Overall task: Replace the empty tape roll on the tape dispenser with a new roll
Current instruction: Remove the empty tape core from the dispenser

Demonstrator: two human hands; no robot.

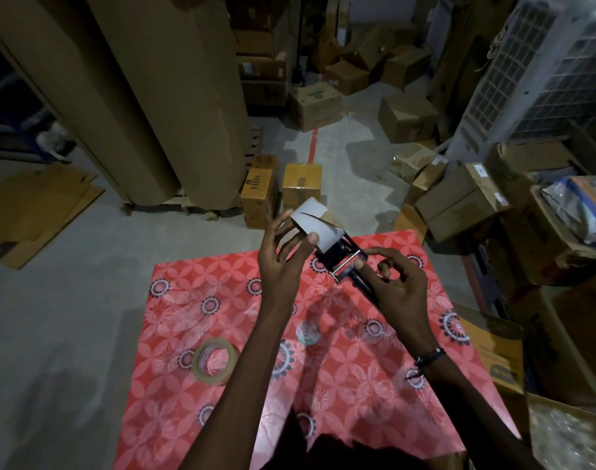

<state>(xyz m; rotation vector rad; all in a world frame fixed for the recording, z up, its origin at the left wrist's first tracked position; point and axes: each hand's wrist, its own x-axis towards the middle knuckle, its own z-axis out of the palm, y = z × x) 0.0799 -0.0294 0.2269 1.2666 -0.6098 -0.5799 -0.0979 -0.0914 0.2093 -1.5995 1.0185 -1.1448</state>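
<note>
Two-hand grip on black metal dispenser.

You hold a tape dispenser of black, matt-looking plastic, crossed by a thin bright metal roller that catches the light. The empty roll on it looks like pale, dull cardboard with a smooth face. On the table, the red flowered cover has a slick, glossy sheen like plastic sheeting, with faint creases. The new tape roll lying there is translucent, shiny film on a tan core. Around you, the boxes are matt brown corrugated cardboard, and the floor is rough grey concrete.
</note>
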